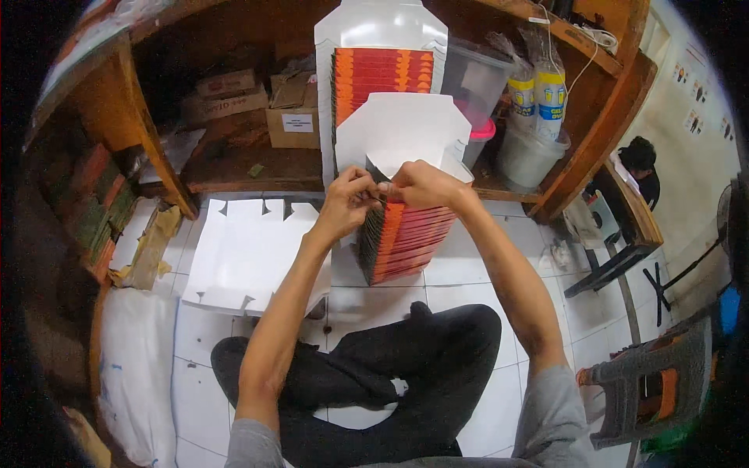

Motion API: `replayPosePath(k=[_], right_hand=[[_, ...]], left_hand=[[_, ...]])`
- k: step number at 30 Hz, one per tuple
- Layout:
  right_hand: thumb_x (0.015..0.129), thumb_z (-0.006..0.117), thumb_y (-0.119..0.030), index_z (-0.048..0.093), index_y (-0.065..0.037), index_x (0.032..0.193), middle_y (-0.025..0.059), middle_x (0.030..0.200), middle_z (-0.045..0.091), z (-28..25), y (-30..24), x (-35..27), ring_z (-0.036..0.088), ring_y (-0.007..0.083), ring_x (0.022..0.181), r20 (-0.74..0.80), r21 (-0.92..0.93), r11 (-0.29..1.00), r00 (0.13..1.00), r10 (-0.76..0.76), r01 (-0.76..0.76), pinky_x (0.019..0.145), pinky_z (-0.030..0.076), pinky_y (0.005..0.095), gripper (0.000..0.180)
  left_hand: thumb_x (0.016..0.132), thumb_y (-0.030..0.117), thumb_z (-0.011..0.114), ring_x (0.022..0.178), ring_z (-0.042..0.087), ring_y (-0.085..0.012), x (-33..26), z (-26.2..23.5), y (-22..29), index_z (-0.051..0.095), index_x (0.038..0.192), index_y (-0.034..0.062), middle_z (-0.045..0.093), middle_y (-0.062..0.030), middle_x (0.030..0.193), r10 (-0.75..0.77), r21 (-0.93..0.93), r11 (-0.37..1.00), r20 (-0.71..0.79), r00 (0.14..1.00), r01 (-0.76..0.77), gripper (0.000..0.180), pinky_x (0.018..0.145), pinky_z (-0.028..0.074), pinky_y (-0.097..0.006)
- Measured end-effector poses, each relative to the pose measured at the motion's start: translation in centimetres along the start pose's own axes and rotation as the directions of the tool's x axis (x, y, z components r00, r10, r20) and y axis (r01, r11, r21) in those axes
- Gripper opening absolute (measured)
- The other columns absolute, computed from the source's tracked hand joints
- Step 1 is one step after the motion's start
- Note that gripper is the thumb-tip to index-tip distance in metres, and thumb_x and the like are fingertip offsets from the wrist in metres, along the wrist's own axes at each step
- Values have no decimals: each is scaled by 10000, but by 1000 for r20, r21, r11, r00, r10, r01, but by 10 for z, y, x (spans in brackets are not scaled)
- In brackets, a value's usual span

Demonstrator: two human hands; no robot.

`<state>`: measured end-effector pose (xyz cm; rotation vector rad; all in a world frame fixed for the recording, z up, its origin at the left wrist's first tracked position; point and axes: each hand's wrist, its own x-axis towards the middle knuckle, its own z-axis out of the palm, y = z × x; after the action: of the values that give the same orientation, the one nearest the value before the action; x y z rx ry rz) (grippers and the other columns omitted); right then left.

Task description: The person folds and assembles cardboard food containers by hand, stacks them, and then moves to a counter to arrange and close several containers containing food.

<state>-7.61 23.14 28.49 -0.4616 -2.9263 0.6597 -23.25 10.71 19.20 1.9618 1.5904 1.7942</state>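
Note:
A tall stack of red and orange cartons [409, 246] with dark edges stands on the floor before my crossed legs. At its upper end both hands meet by the left corner. My left hand [349, 204] pinches the dark edge of the top carton. Just to the right, my right hand [421, 186] is closed on the same carton, its fingertips almost touching the left ones. A white carton panel [406, 125] with angled corners rises behind my hands. Farther back, a second red and orange stack [382, 70] leans against another white panel [382, 31].
White die-cut sheets [253, 246] lie on the tiled floor to my left. Behind is a wooden shelf [250, 160] with cardboard boxes [292, 121]. A white bucket [530, 160] stands at the back right. A stool [651, 382] is at the right; another person [640, 171] sits beyond.

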Motion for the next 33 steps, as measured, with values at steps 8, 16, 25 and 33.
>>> replayPosePath(k=[8,16,25,33], right_hand=[[1000,527,-468,716,38,879,270,787,682,23,2,4,667,429,755,49,-195,981,999,12,-3,725,505,485,553],[916,658,-407,771,-37,1002,220,804,717,-27,67,-17,723,266,717,-567,-98,970,813,130,-223,708,545,405,396],[912,629,-250,739,-1,1021,266,912,702,-19,146,-30,699,422,860,-571,-285,858,795,207,-428,805,551,466,293],[859,707,-153,721,-31,1037,181,971,733,68,-84,-21,716,330,808,-531,23,972,826,-187,235,737,551,411,216]], left_hand=[[745,-38,750,814,620,-174,0,1,-2,645,869,15,579,-58,916,-33,90,995,-13,999,34,171,701,537,-309],[757,12,764,896,640,-215,-2,2,22,686,1046,87,595,-75,997,-65,69,996,8,998,64,309,772,556,-324],[830,141,737,993,640,-320,-17,22,15,696,1075,142,596,-112,1099,62,246,968,-70,996,-43,248,825,540,-416],[877,196,716,1159,594,-344,-111,-77,45,633,1283,106,643,-181,1209,-184,438,848,-287,940,299,424,1001,488,-435]])
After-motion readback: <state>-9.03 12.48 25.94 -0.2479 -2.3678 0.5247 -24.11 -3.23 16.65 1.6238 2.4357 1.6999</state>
